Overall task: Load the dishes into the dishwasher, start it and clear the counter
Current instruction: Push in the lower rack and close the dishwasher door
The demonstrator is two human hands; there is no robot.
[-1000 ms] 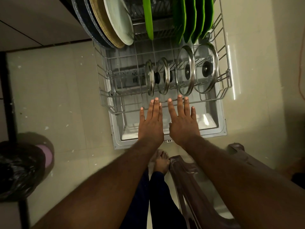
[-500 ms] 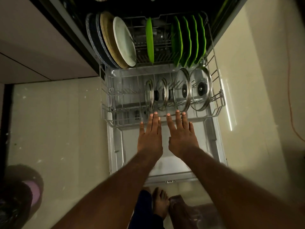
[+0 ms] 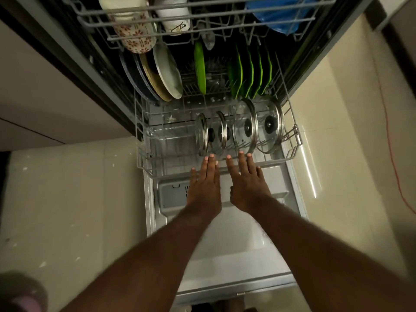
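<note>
**Both hands flat on the lower rack**

Left hand [image 3: 203,188] and right hand [image 3: 248,188], fingers straight and holding nothing, touch the front rim of the lower rack [image 3: 273,162] at frame centre, above the open dishwasher door [image 3: 234,248]. Four glass lids [image 3: 245,129] stand just behind the fingertips. Green plates [image 3: 249,75] and larger round plates [image 3: 167,73] stand farther back. A patterned mug [image 3: 132,30] lies in the upper rack [image 3: 225,6].

The round clear glass lids [image 3: 245,127] are glossy and see-through, each ringed by a polished steel band and centred on a matt black knob. The grey wire lower rack [image 3: 298,143] looks like metal under a smooth coating. The bright green plates [image 3: 246,73] have a plastic sheen, while the tan round plate [image 3: 150,79] looks matt and grainy. The dishwasher door's inner panel [image 3: 231,255] is dull, faintly reflective metal. The cream floor tiles [image 3: 67,199] are glossy.
</note>
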